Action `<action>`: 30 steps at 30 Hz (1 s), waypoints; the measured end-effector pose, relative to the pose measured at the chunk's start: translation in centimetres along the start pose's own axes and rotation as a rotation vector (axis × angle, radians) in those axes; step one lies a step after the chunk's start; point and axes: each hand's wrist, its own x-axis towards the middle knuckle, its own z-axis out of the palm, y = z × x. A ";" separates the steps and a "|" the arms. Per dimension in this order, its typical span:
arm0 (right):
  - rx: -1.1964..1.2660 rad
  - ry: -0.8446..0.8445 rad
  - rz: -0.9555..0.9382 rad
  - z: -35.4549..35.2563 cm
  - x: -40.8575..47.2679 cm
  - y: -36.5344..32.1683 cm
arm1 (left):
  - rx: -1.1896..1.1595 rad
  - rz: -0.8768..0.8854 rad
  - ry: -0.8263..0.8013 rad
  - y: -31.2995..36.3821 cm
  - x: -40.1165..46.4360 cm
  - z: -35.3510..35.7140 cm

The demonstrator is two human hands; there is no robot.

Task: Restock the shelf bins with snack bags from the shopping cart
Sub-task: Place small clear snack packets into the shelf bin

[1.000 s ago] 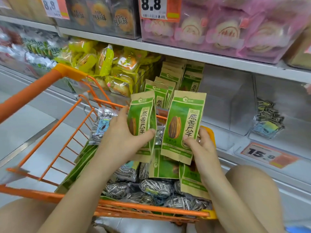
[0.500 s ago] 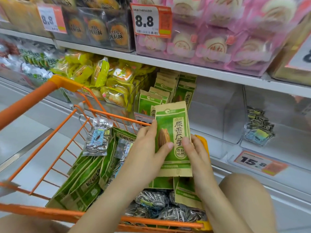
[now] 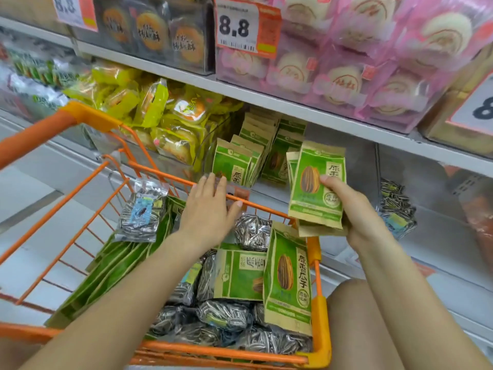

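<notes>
Fingers of my left hand (image 3: 210, 206) lie straight and together, palm down over the far rim of the orange cart (image 3: 322, 332), holding nothing. My right hand (image 3: 357, 212) is raised just past the cart's right corner, thumb across the face of a small stack of green seed bags (image 3: 312, 188), fingers curled behind them. I see those bags upright, long axis vertical, print facing me, tipped slightly left. Just beyond them, the shelf bin (image 3: 256, 153) holds more green bags standing on edge in rows. To its right I see a clear bin (image 3: 360, 166) with open room. Inside the cart, one green bag (image 3: 288, 279) leans upright against the right wall, among silvery seed packs (image 3: 250, 231).
</notes>
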 end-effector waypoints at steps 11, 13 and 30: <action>-0.021 0.110 0.051 3.7 13.0 -1.5 | 0.093 0.022 0.083 -1.1 0.5 2.4; -0.073 0.091 0.093 4.9 15.2 -1.3 | 0.087 0.025 0.076 -1.1 0.5 2.3; -0.345 -0.046 0.098 4.8 20.4 2.9 | 0.113 0.067 0.036 -1.0 0.7 2.0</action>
